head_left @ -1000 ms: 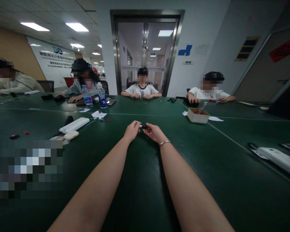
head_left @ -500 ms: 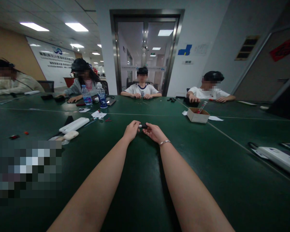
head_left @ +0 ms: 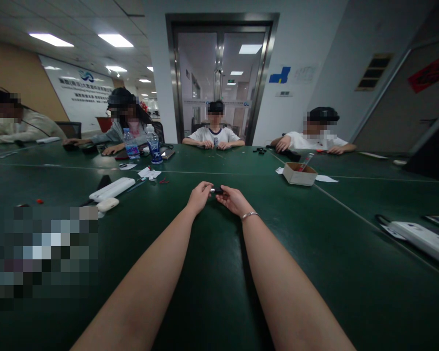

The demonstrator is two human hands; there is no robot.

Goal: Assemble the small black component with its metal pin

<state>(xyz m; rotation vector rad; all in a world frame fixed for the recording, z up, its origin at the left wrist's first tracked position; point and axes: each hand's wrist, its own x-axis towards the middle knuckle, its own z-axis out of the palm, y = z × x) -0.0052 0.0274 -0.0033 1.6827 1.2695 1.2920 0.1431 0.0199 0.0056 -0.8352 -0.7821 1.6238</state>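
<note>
Over the middle of the green table, a small black stick with a silver end point(head_left: 216, 190), similar to a USB drive, is held level between my two hands. My left hand point(head_left: 200, 197) pinches its silver end at the left. The black end at the right sits in the closed fingers of my right hand point(head_left: 233, 199), which has a silver bracelet at the wrist. The fingers cover parts of the stick, so its exact kind cannot be made out.
A small open box point(head_left: 300, 174) stands ahead right. Power strips lie at left point(head_left: 112, 189) and right point(head_left: 424, 239). Two bottles point(head_left: 154, 146) and paper scraps point(head_left: 149, 173) are ahead left. Several people sit across the table point(head_left: 219, 273). The lower left is pixelated.
My hands and the stick stay almost still. Across the table, the right-hand person's hand has shifted left, and a long-haired person's hand on the left has moved further left.
</note>
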